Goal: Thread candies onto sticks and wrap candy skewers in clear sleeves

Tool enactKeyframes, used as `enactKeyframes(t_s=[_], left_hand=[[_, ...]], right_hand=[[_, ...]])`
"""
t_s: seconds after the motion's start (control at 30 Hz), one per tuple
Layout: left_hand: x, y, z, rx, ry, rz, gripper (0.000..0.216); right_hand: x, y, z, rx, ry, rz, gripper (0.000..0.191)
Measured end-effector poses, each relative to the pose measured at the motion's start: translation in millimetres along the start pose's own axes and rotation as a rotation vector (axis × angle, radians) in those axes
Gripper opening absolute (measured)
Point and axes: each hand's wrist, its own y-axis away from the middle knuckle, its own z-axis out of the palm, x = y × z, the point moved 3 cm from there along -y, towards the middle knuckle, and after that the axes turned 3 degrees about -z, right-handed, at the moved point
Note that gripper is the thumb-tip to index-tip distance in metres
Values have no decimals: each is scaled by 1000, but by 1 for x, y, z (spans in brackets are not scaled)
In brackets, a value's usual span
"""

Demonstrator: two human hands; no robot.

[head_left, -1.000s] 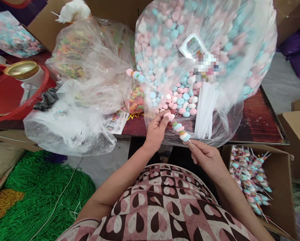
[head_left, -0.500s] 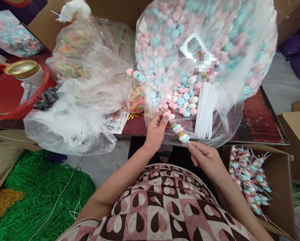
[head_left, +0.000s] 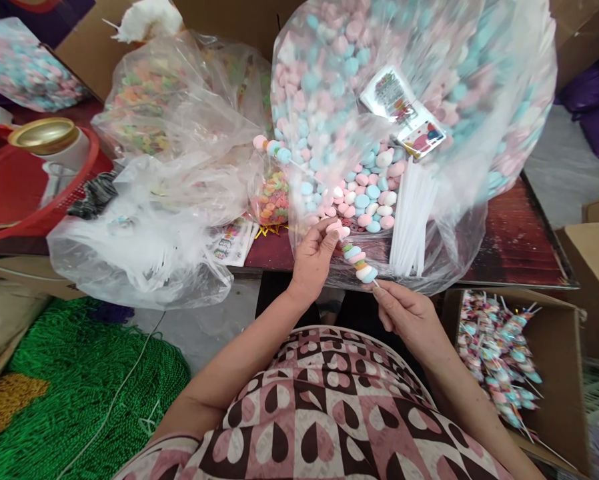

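Note:
A candy skewer (head_left: 358, 262), threaded with blue, pink, white and orange-green sweets, slants between my two hands. My right hand (head_left: 404, 309) is closed on the lower end of its white stick. At the upper end, the thumb and fingers of my left hand (head_left: 313, 257) pinch a pink candy (head_left: 337, 230). Just beyond my hands gapes a big clear bag of pink, blue and white candies (head_left: 372, 200). A bundle of white sticks (head_left: 409, 220) lies over its front edge. Another candy skewer (head_left: 272, 149) rests on the plastic, left of the loose candies.
A cardboard box (head_left: 554, 353) at lower right holds many wrapped skewers. Left on the dark red table (head_left: 519, 233) are a bag of gummies (head_left: 144, 100), a bag of white sticks (head_left: 134, 247) and a red basket (head_left: 92, 180). Green strands (head_left: 104, 373) cover the floor below.
Very little differs. Both hands keep the same hold on the skewer, which stays almost in place.

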Motion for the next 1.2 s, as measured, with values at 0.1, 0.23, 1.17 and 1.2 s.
enactKeyframes(t_s=[0.1, 0.23, 1.17, 1.2], left_hand=[[1, 0, 0, 10, -42, 38, 35], [3, 0, 1, 35, -87, 46, 33], [15, 3, 5, -5, -332, 74, 22], [15, 3, 5, -1, -319, 74, 22]], right_hand=[[-4, 1, 6, -2, -16, 15, 45], [-10, 3, 15, -19, -35, 44, 43], [-19, 2, 29, -79, -42, 102, 47], [-18, 1, 29, -82, -49, 115, 47]])
